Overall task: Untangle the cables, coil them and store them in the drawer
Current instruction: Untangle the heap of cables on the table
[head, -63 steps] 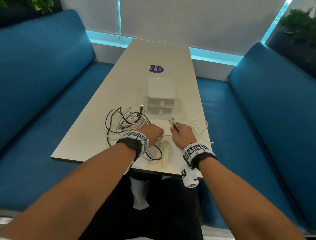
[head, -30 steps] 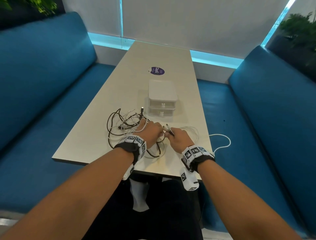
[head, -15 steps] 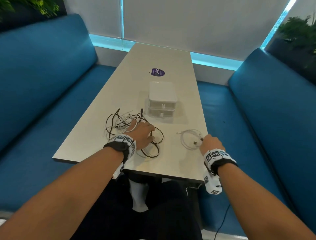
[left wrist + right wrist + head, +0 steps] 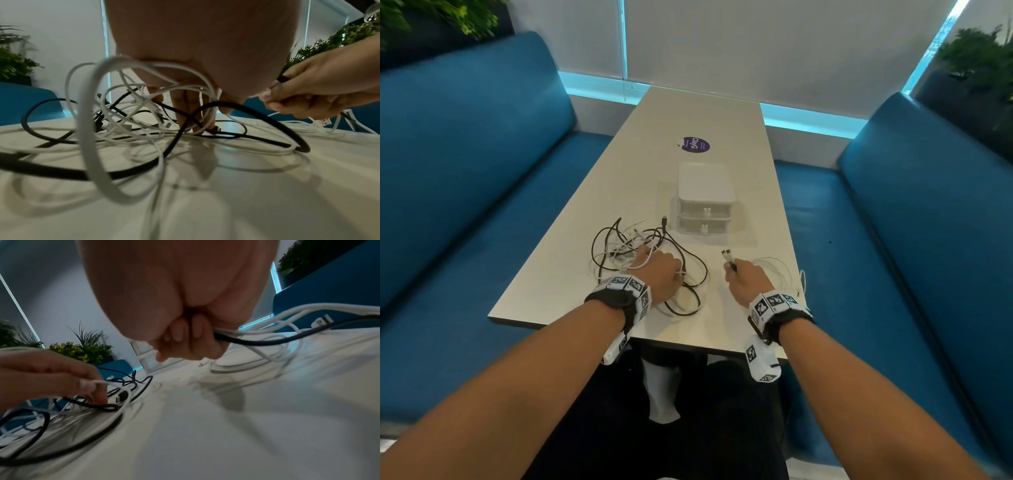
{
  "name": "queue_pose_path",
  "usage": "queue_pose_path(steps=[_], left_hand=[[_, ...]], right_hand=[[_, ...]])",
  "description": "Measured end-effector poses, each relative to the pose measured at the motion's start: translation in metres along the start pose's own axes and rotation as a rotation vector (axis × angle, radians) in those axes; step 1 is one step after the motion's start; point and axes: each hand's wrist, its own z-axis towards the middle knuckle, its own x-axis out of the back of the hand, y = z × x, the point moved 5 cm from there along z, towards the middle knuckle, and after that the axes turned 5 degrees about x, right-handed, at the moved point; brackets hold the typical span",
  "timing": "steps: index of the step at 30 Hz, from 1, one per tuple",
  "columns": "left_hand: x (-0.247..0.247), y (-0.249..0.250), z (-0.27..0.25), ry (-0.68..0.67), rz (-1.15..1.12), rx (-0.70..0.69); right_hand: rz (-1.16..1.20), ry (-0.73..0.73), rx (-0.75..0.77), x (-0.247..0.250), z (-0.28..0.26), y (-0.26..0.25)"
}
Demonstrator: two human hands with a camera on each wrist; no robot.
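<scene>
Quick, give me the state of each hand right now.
Left hand: open, straight fingers pressing down on the tangled cables.
Right hand: grip closed around a bundle of cable ends, white and black.

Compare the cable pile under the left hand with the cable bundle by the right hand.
The cable pile is a loose snarl of black and white leads; the cable bundle looks mostly white and looped.
The left hand presses the pile flat; the right hand grips the bundle's ends.
Both lie on the table.

Blue booth benches (image 4: 465,164) flank a pale table (image 4: 688,113) below a bright window (image 4: 739,44).
</scene>
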Motion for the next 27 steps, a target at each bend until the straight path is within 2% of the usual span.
queue_pose_path(steps=[4,10,15,18,20,23,27], left_hand=[[0.003,-0.001,0.003,0.038,-0.178,0.035],[0.002,0.002,0.018,-0.110,0.010,-0.019],[0.004,0.018,0.020,-0.040,0.230,-0.051],[0.002,0.018,0.021,0.003,0.262,-0.049],[0.001,0.016,0.022,0.072,0.231,-0.060],[0.005,0.013,0.024,0.171,0.043,-0.063],[0.023,0.021,0.025,0.211,-0.119,-0.114]], right_hand=[[-0.009,-0.062,-0.031,-0.009,-0.003,0.002],[0.111,-0.185,-0.023,-0.016,-0.001,0.001],[0.148,-0.147,-0.006,-0.018,0.001,0.001],[0.128,-0.132,0.017,-0.016,0.000,0.000],[0.089,-0.117,0.040,-0.014,0.000,-0.001],[0.083,-0.092,0.052,-0.013,0.000,-0.007],[0.076,-0.042,0.066,-0.008,0.003,-0.017]])
